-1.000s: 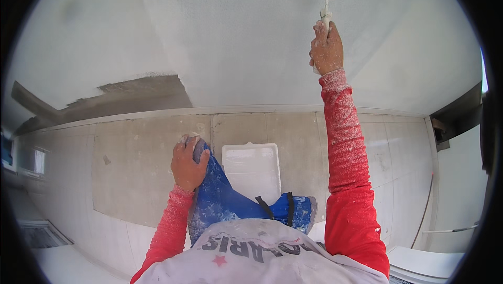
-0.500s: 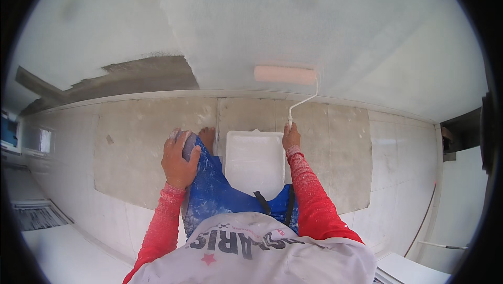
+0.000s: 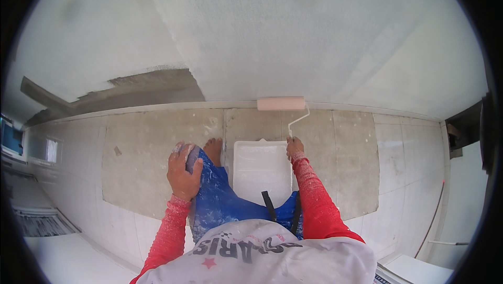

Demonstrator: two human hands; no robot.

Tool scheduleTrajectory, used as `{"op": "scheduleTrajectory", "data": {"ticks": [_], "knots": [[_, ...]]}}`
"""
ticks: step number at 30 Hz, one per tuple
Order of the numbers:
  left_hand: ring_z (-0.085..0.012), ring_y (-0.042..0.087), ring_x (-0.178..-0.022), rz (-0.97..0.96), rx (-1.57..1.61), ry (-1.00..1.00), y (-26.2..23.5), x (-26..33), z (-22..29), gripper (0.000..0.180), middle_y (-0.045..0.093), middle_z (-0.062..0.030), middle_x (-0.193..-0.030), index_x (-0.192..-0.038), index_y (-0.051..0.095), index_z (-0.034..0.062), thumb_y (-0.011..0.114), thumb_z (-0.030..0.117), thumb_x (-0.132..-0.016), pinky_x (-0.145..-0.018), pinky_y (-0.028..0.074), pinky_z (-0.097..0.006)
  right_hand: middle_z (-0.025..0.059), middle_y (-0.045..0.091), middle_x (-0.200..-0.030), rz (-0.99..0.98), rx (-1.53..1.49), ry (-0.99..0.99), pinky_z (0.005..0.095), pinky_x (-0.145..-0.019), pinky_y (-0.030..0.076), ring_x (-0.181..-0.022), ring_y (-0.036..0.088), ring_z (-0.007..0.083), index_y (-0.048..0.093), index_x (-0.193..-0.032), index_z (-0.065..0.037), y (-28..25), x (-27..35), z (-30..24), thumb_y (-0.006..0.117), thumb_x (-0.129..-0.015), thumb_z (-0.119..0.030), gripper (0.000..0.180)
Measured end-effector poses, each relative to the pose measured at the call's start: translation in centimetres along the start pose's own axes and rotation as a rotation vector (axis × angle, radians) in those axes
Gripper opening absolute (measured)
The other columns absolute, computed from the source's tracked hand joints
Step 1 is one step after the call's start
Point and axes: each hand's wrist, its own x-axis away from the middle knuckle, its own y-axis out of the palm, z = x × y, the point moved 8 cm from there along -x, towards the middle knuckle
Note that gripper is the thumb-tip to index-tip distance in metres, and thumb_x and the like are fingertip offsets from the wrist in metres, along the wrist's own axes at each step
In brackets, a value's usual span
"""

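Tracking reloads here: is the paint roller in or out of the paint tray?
Out. The pink roller cover is at the foot of the wall, beyond the paint tray's far edge.

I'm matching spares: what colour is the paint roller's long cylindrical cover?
The long cylindrical roller cover is pale pink, clearest in the head view.

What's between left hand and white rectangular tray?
In the head view, a stained blue trouser leg and a bare foot lie between left hand and tray.
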Motion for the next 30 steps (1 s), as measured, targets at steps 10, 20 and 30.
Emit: {"op": "scheduleTrajectory", "data": {"ticks": [10,20,30], "knots": [[-0.0416,0.054,-0.126,-0.036,0.012,0.01,0.4,0.2,0.0,0.044,0.058,-0.0219,-0.138,-0.129,0.065,0.0091,0.067,0.03,-0.09,-0.107,0.043,-0.049,0.0065,0.059,-0.067,0.153,-0.195,-0.447,0.0331,-0.05,0.045,-0.054,0.054,0.0141,0.062,-0.115,0.001,-2.7,7.9,-8.1,0.054,-0.105,-0.033,0.036],[-0.0433,0.055,-0.122,0.027,0.033,0.037,-1.3,-0.6,1.4,0.048,0.059,-0.0249,-0.132,-0.124,0.066,0.0084,0.073,0.029,-0.081,-0.103,0.046,-0.05,0.0118,0.06,-0.069,0.36,-0.26,-1.048,0.0348,-0.057,0.045,-0.058,0.056,0.019,0.06,-0.113,-0.001,-13.1,20.0,-37.4,0.047,-0.108,-0.029,0.032],[-0.0435,0.06,-0.11,0.075,0.165,0.144,-1.0,-1.2,3.2,0.038,0.067,-0.02,-0.118,-0.117,0.068,0.0098,0.069,0.032,-0.087,-0.095,0.049,-0.051,0.0157,0.067,-0.101,0.412,-0.204,-1.136,0.0403,-0.063,0.06,-0.078,0.07,0.0254,0.055,-0.128,-0.001,-24.6,38.5,-64.2,0.035,-0.109,-0.04,0.047]]}}
